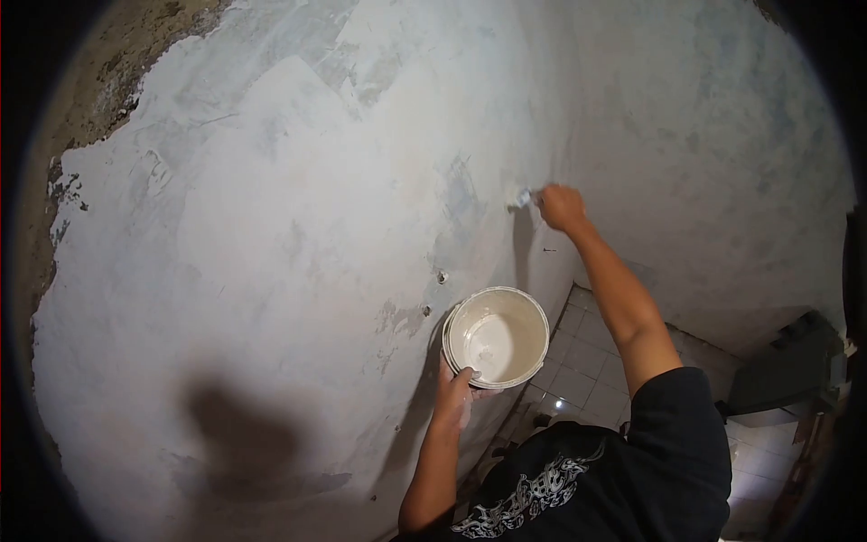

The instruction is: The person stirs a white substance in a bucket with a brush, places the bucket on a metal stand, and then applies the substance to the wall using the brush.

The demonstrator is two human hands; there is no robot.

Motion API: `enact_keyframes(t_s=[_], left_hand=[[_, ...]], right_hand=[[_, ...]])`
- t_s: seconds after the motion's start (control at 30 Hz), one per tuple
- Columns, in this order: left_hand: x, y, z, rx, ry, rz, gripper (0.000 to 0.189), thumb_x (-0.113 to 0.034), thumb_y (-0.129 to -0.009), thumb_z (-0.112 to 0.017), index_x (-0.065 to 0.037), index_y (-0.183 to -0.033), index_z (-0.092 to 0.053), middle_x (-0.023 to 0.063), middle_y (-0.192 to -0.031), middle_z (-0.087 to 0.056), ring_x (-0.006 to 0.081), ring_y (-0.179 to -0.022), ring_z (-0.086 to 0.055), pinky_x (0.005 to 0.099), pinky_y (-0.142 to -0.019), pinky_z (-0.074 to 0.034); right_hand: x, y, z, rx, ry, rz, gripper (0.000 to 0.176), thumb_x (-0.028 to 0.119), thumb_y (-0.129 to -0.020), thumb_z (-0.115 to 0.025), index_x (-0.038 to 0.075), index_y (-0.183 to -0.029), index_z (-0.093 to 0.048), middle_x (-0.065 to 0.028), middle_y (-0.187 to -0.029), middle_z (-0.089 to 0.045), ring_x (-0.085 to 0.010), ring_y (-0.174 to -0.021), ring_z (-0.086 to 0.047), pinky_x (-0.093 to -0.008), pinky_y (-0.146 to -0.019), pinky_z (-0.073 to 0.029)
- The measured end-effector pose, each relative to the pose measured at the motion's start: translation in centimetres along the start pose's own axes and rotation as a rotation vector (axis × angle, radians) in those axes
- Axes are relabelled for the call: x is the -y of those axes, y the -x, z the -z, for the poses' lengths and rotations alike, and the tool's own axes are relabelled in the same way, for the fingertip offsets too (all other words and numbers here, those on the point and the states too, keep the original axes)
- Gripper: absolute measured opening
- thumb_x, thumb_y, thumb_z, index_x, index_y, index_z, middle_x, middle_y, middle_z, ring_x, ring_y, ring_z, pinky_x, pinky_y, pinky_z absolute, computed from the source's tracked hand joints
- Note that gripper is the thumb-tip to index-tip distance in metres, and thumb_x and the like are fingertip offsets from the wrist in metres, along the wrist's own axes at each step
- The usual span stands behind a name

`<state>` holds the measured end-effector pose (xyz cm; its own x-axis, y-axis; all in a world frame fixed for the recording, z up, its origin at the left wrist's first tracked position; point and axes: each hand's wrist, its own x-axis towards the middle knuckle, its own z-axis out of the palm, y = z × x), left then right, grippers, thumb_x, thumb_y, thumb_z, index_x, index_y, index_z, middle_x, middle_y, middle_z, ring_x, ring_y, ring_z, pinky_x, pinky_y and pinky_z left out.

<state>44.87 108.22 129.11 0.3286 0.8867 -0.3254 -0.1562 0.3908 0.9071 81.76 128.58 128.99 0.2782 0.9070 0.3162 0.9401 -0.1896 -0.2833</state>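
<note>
My left hand (456, 390) grips a whitish plastic bucket (545, 330) at its lower left, with the thumb hooked over the rim. The bucket tilts toward me, showing pale paint in its bottom and smears up the inner wall. Farther up, my right hand (562, 208) is closed around the handle of a small paintbrush (522, 199). The pale brush head points left at the patchy white wall (271, 208), close to the corner, and casts a long shadow below it. Most of the brush handle is hidden in the fist.
A second wall (686, 163) meets the first at the right. Two small holes (442, 277) and a nail (549, 250) mark the wall near the bucket. Below lies a white tiled floor (582, 361). A dark bin-like container (786, 370) stands at the right.
</note>
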Motion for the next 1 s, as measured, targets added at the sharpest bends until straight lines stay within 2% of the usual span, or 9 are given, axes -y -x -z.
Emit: enact_keyframes(t_s=[0.17, 0.23, 0.33, 0.47, 0.57, 0.63, 0.73, 0.97, 1.0], left_hand=[[-0.5, 0.4, 0.0, 0.021, 0.072, -0.02, 0.067, 0.003, -0.089, -0.04, -0.015, -0.151, -0.022, 0.0208, -0.14, -0.047, 0.0338, -0.107, -0.066, 0.0444, -0.069, -0.066], [-0.3, 0.2, 0.3, 0.039, 0.047, -0.015, 0.066, -0.001, -0.09, -0.041, -0.015, -0.152, -0.022, 0.0197, -0.14, -0.048, 0.0322, -0.108, -0.066, 0.0435, -0.069, -0.066], [0.1, 0.2, 0.5, 0.039, 0.044, -0.019, 0.066, -0.004, -0.091, -0.044, -0.015, -0.152, -0.023, 0.0187, -0.14, -0.049, 0.0303, -0.108, -0.066, 0.0422, -0.069, -0.066], [0.4, 0.5, 0.9, -0.001, 0.062, -0.031, 0.066, -0.003, -0.09, -0.044, -0.014, -0.152, -0.023, 0.0187, -0.139, -0.049, 0.03, -0.107, -0.067, 0.0415, -0.068, -0.066], [0.3, 0.8, 0.9, 0.002, 0.053, -0.033, 0.065, -0.004, -0.091, -0.044, -0.014, -0.152, -0.023, 0.0189, -0.14, -0.049, 0.0303, -0.107, -0.067, 0.0424, -0.069, -0.066], [0.4, 0.9, 1.3, 0.01, 0.047, -0.037, 0.065, -0.005, -0.091, -0.045, -0.014, -0.152, -0.022, 0.019, -0.14, -0.049, 0.0303, -0.108, -0.067, 0.0429, -0.069, -0.066], [0.7, 1.1, 1.7, 0.017, 0.033, -0.05, 0.065, -0.006, -0.091, -0.045, -0.013, -0.152, -0.022, 0.0194, -0.14, -0.049, 0.0302, -0.108, -0.067, 0.0438, -0.071, -0.066], [-0.5, 0.8, 1.3, 0.029, 0.008, -0.037, 0.066, -0.006, -0.092, -0.045, -0.013, -0.153, -0.022, 0.0187, -0.141, -0.048, 0.0308, -0.111, -0.065, 0.0452, -0.072, -0.065], [-0.6, 0.7, 1.2, 0.033, 0.015, -0.036, 0.066, -0.006, -0.092, -0.045, -0.013, -0.153, -0.022, 0.0187, -0.141, -0.048, 0.0308, -0.111, -0.065, 0.0452, -0.072, -0.065]], right_hand=[[3.5, 0.3, 12.7, -0.282, -0.194, 0.115, 0.012, 0.013, -0.084, -0.067, 0.008, -0.089, -0.076, -0.0164, -0.092, -0.072, -0.0362, -0.086, -0.069, -0.0441, -0.076, -0.054], [5.3, 2.3, 16.1, -0.383, -0.541, 0.002, 0.012, 0.015, -0.085, -0.069, 0.01, -0.092, -0.077, -0.0164, -0.086, -0.07, -0.0372, -0.081, -0.067, -0.0445, -0.073, -0.053], [5.2, 2.0, 9.3, -0.512, -0.418, 0.157, 0.022, 0.015, -0.089, -0.065, 0.013, -0.11, -0.073, -0.0167, -0.086, -0.067, -0.0392, -0.076, -0.065, -0.0469, -0.07, -0.053], [5.1, 7.2, -2.9, -0.236, -0.246, 0.171, 0.042, 0.016, -0.095, -0.056, 0.02, -0.136, -0.056, -0.0173, -0.094, -0.062, -0.0394, -0.077, -0.065, -0.0504, -0.068, -0.055], [2.5, 9.5, -4.4, -0.055, -0.159, 0.133, 0.035, 0.016, -0.093, -0.056, 0.02, -0.127, -0.063, -0.016, -0.094, -0.064, -0.0382, -0.079, -0.068, -0.05, -0.069, -0.055], [0.8, 9.5, -5.5, 0.241, 0.072, 0.261, 0.024, 0.015, -0.092, -0.057, 0.016, -0.112, -0.07, -0.0168, -0.099, -0.068, -0.0377, -0.083, -0.069, -0.0498, -0.073, -0.056], [1.1, 7.8, -3.1, 0.367, 0.106, 0.219, 0.016, 0.014, -0.089, -0.059, 0.011, -0.095, -0.074, -0.0173, -0.1, -0.07, -0.0366, -0.088, -0.07, -0.0491, -0.076, -0.056], [6.5, 3.2, 13.6, -0.359, -0.346, 0.234, 0.015, 0.015, -0.091, -0.062, 0.01, -0.094, -0.077, -0.0169, -0.091, -0.069, -0.0359, -0.079, -0.066, -0.049, -0.069, -0.051], [7.2, 3.3, 14.8, -0.358, -0.339, 0.236, 0.015, 0.015, -0.091, -0.062, 0.01, -0.094, -0.077, -0.0169, -0.091, -0.069, -0.0359, -0.079, -0.066, -0.049, -0.069, -0.051]])
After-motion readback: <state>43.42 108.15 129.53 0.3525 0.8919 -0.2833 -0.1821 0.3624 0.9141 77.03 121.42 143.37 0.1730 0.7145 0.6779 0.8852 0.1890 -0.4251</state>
